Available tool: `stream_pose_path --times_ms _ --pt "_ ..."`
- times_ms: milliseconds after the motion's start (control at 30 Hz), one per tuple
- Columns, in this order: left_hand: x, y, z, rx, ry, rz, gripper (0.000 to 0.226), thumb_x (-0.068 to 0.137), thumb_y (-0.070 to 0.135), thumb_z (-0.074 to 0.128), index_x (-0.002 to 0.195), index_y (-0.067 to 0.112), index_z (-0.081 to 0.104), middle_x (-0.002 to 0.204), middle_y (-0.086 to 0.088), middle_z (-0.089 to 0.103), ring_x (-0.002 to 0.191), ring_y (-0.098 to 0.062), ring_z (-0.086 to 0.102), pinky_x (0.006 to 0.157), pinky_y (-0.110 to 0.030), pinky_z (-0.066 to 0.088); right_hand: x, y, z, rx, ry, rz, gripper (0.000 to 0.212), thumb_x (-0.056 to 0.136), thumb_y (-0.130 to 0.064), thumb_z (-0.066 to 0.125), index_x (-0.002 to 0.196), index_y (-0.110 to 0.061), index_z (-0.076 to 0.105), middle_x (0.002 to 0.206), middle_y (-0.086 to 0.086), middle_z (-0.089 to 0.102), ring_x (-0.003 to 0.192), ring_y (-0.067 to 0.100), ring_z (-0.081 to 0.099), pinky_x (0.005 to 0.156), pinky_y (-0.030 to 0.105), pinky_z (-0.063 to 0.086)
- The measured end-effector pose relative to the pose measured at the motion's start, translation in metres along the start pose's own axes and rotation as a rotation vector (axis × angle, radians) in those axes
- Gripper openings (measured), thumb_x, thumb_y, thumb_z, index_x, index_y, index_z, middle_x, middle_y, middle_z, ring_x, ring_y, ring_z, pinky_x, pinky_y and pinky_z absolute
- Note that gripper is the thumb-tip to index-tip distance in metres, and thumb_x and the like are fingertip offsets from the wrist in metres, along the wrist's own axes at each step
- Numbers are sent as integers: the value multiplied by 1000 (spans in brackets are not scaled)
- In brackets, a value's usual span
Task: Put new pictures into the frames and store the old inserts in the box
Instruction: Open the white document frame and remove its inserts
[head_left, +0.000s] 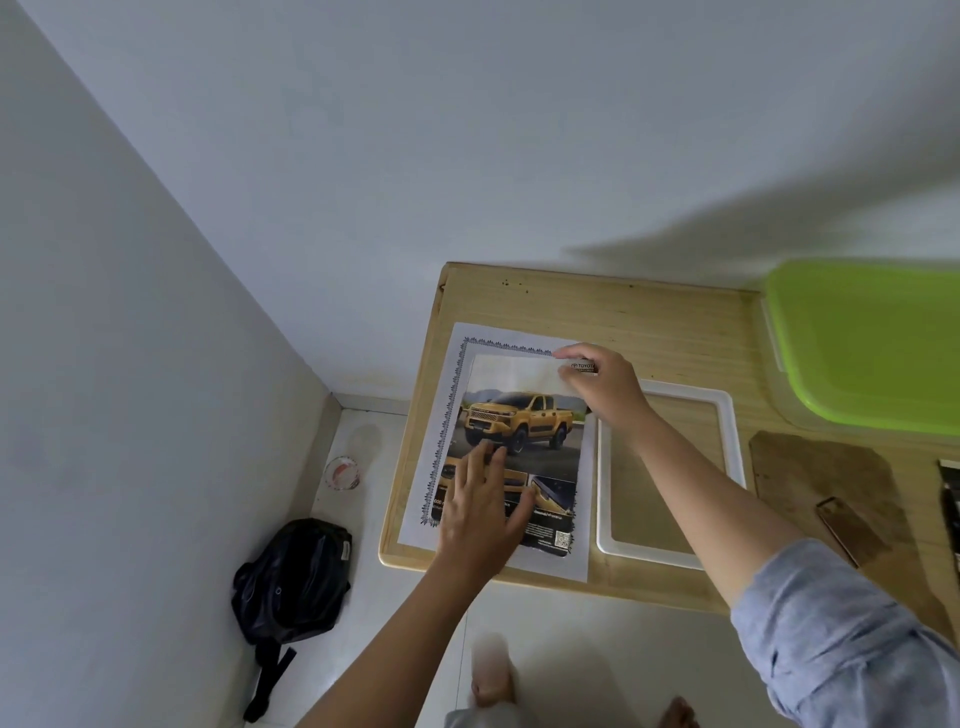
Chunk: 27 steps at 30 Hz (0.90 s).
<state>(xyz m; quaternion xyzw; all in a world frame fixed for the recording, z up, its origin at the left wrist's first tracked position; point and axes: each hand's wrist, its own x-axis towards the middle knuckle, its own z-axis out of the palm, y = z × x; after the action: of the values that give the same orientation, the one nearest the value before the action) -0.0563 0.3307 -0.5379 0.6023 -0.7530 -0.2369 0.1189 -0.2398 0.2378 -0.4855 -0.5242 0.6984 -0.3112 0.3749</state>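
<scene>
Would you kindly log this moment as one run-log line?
left hand: flat on truck picture | right hand: pinches its top corner | picture: on bordered sheet | frame: empty, beside sheet | box: far right

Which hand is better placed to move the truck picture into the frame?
The right hand: it pinches the truck picture's top corner beside the white frame; left hand lies flat, farther away.

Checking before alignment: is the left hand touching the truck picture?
Touching. Head view shows the left hand lying flat on the truck picture, fingers spread over its lower half.
</scene>
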Motion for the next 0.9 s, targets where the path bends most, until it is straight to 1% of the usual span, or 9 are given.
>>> stream_pose_path --times_ms 67,133,200,367,500,567,633,733,900 --pt "4 12 -11 -79 -10 73 72 83 65 19 139 21 32 142 2 30 132 -12 26 105 -40 38 -1 -6 -6 46 34 -19 24 89 -10 54 111 -15 64 121 1 61 114 16 54 88 20 41" --pt "8 23 -18 -126 -12 148 71 84 65 22 141 25 31 143 3 30 133 -11 25 105 -39 35 -1 -12 -13 74 90 -17 24 89 -11 55 111 -12 64 119 3 62 113 15 53 94 25 41" --pt "11 33 -24 -133 5 207 68 85 64 27 142 27 31 143 3 31 133 -11 28 103 -37 36 -4 -17 -22 99 144 -8 25 88 -12 56 112 -10 65 118 5 63 110 16 55 94 27 43" --pt "15 58 -30 -116 60 333 56 90 51 32 139 24 39 141 -1 41 129 -16 40 91 -35 48 -16 -28 -51 131 249 -20 26 87 -10 55 112 -8 63 115 5 63 104 12 54 88 23 41" --pt "13 72 -31 -133 132 414 41 94 30 40 132 18 49 130 -3 54 107 -19 60 69 -30 55 -28 -25 -72 212 334 46 22 85 -8 54 105 -11 65 106 6 63 98 20 59 80 35 54" --pt "12 77 -32 -132 157 450 39 92 27 39 127 17 53 123 -1 59 93 -19 66 58 -27 56 -36 -24 -82 257 367 77 21 85 -8 54 102 -12 64 103 9 63 93 26 62 73 40 57" --pt "12 84 -36 -156 161 456 42 91 31 33 125 18 54 120 0 62 86 -18 67 54 -30 57 -43 -25 -90 325 367 88 18 87 -8 52 102 -12 62 105 13 62 86 26 64 60 34 58" --pt "14 96 -43 -218 213 478 37 93 27 34 122 16 54 114 -1 64 78 -17 67 55 -34 57 -55 -33 -101 450 354 73 20 89 -9 53 109 -14 57 103 12 59 80 21 65 51 26 56" --pt "15 120 -63 -452 260 431 31 96 17 42 124 13 56 114 -3 64 95 -14 62 76 -31 56 -69 -47 -110 480 429 -16 41 90 -17 56 130 -17 46 108 9 55 91 19 61 58 26 58"
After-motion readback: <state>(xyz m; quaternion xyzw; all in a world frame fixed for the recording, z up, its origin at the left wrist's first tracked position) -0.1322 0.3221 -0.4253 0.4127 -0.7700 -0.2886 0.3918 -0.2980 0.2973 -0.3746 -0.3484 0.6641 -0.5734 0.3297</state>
